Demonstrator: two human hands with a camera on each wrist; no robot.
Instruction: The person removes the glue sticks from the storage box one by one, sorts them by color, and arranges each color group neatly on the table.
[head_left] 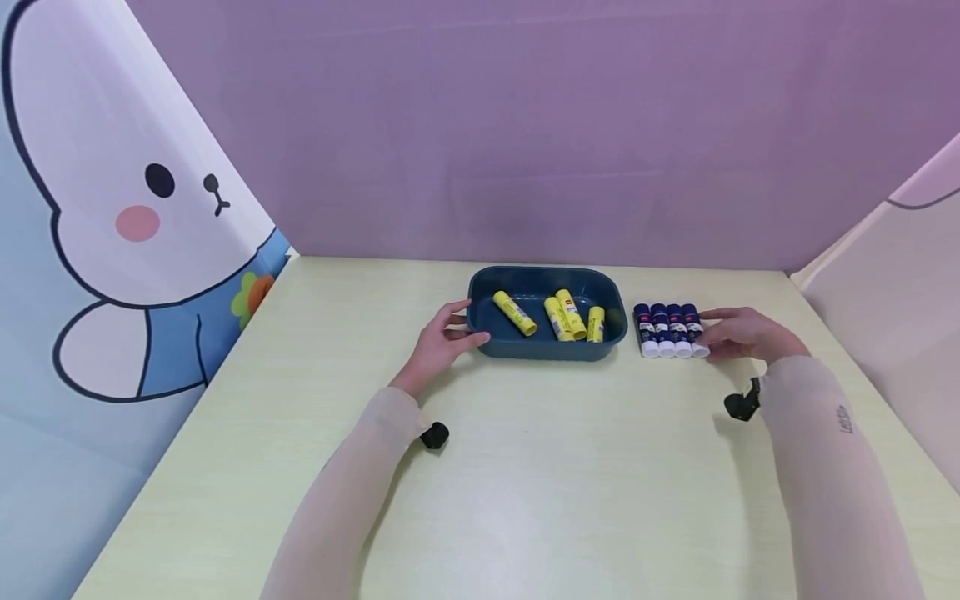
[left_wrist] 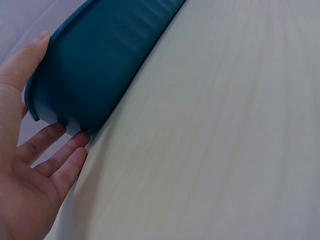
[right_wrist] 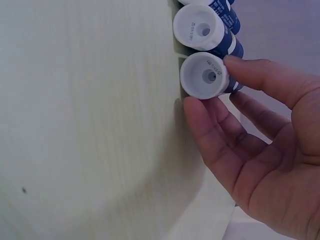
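With our left hand (head_left: 441, 342) we are gripping the left end of the blue tray (head_left: 536, 351), and with our right hand (head_left: 750, 333) we are pinching the rightmost navy stick (right_wrist: 204, 76). Its row of navy sticks (head_left: 662, 330) is lying just right of the tray, while four yellow sticks (head_left: 572, 314) are resting inside.

We are relying on a fingertip pinch, so a round barrel could slip; nudging its neighbours (they are lying side by side) could set them rolling. Pressing on one end could tilt the tray.

We are working on a pale wood-grained table (head_left: 525, 467), a purple backdrop (head_left: 540, 133) rising behind its far edge, a cartoon-printed sheet (head_left: 112, 258) covering the left.
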